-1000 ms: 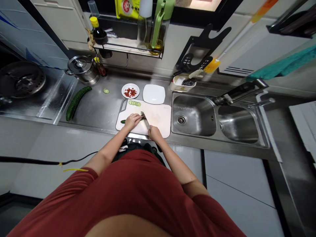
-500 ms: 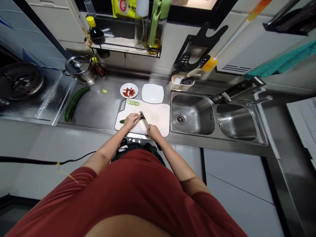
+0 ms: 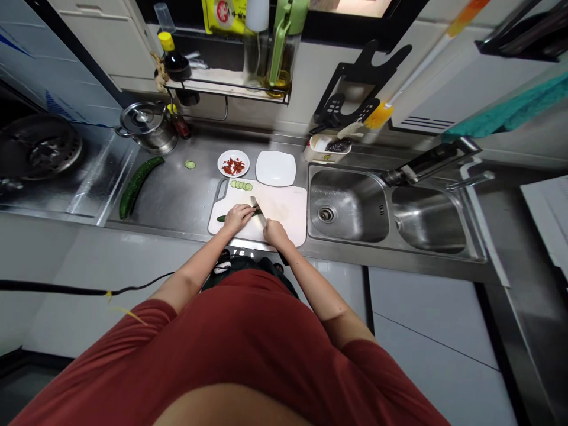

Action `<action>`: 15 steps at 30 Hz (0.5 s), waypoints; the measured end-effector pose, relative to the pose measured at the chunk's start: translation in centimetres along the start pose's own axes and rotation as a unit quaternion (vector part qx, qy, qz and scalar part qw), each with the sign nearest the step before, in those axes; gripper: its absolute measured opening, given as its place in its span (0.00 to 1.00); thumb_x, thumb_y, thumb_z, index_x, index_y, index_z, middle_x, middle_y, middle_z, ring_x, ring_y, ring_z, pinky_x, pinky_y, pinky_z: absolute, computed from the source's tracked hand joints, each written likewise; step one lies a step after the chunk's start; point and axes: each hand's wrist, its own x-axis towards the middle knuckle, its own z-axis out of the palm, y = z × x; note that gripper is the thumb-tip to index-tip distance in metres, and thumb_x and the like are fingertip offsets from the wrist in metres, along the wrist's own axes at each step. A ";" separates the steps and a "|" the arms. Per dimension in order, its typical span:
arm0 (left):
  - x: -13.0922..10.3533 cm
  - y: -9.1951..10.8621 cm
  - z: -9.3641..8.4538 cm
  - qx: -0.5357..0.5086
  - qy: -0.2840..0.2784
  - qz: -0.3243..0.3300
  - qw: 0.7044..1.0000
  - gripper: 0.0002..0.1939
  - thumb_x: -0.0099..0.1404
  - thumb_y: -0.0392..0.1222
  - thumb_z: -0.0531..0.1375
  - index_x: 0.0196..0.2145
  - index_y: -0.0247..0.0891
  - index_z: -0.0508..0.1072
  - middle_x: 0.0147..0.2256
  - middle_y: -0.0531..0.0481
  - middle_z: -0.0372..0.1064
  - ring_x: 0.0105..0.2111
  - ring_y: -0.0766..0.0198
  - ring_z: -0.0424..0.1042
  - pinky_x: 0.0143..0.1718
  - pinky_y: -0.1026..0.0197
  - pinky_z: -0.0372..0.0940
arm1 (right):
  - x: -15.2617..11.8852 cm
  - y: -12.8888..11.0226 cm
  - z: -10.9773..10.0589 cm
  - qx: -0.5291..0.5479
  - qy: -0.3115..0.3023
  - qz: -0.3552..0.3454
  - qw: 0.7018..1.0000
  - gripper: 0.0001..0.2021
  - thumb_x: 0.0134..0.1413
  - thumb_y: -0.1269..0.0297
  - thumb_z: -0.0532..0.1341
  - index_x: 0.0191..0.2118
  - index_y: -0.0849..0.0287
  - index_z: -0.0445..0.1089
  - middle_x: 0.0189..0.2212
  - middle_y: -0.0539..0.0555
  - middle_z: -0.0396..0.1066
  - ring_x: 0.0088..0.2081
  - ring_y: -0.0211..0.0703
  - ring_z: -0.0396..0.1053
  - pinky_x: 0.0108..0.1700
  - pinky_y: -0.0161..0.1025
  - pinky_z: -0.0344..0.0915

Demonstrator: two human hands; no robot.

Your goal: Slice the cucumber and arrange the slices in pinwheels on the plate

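On the white cutting board (image 3: 284, 207) lies a green cucumber (image 3: 220, 218), partly covered by my left hand (image 3: 238, 218). The fingers of that hand are closed over the cucumber close to the blade. My right hand (image 3: 276, 233) grips a kitchen knife (image 3: 258, 209) by its handle, with the blade angled up and left at the cucumber's cut end. Several pale green cucumber slices (image 3: 241, 186) lie in an overlapping row near the board's top left. Behind the board stand a white plate of chopped red peppers (image 3: 233, 164) and a square white plate (image 3: 276, 168).
A whole cucumber (image 3: 138, 186) and a cucumber end piece (image 3: 190, 164) lie on the steel counter to the left. A lidded pot (image 3: 148, 127) stands behind them. On the right is a double sink (image 3: 348, 204) with a faucet (image 3: 470, 181). A bottle shelf (image 3: 226, 86) hangs above.
The knife blade has shifted slightly up on the board, with its tip farther past the cucumber. My left hand still rests on the cucumber. The whole view has moved slightly.
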 end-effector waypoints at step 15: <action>0.0 -0.3 0.3 -0.005 0.007 -0.004 1.000 0.13 0.69 0.43 0.55 0.46 0.44 0.77 0.44 0.46 0.73 0.44 0.60 0.70 0.47 0.56 0.65 | -0.3 0.5 0.5 -0.017 -0.017 -0.006 1.000 0.14 0.59 0.74 0.52 0.47 0.66 0.69 0.44 0.65 0.73 0.45 0.50 0.72 0.42 0.36 0.64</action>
